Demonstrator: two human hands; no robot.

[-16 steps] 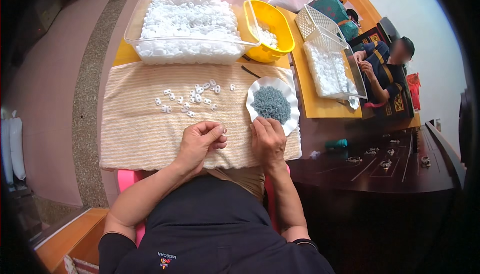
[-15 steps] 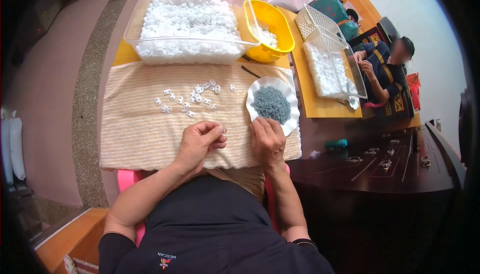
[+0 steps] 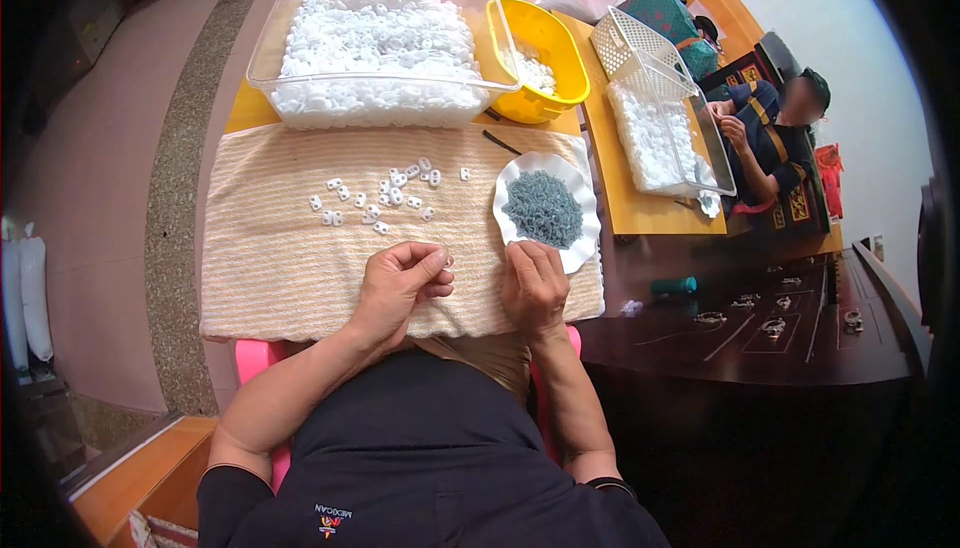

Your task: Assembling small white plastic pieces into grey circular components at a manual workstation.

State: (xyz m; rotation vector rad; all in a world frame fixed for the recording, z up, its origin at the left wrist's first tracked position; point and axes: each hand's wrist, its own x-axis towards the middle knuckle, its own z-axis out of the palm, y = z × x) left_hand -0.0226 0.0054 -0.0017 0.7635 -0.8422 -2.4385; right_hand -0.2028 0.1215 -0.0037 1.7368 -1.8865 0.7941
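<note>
My left hand (image 3: 405, 283) is closed over the striped cloth, thumb and forefinger pinching a small whitish piece (image 3: 449, 261) that mostly hides behind the fingertips. At the near rim of a wavy-edged white plate (image 3: 508, 233), my right hand (image 3: 536, 286) has its fingers bunched together; whatever they hold is hidden. The plate carries a heap of small blue-grey pieces (image 3: 543, 208). Several small white plastic pieces with two dark holes (image 3: 397, 180) lie scattered on the cloth beyond my left hand.
A striped beige cloth (image 3: 270, 278) covers the table before me. Behind it stand a large clear bin (image 3: 390, 88) of white pieces and a yellow basin (image 3: 570, 58). A thin black stick (image 3: 501, 142) lies near the plate. Rightward, a co-worker (image 3: 765, 138) sits beside another clear bin (image 3: 690, 163).
My right hand has drawn back slightly toward me from the plate, its fingers more bunched. My left hand keeps its place and its pinch.
</note>
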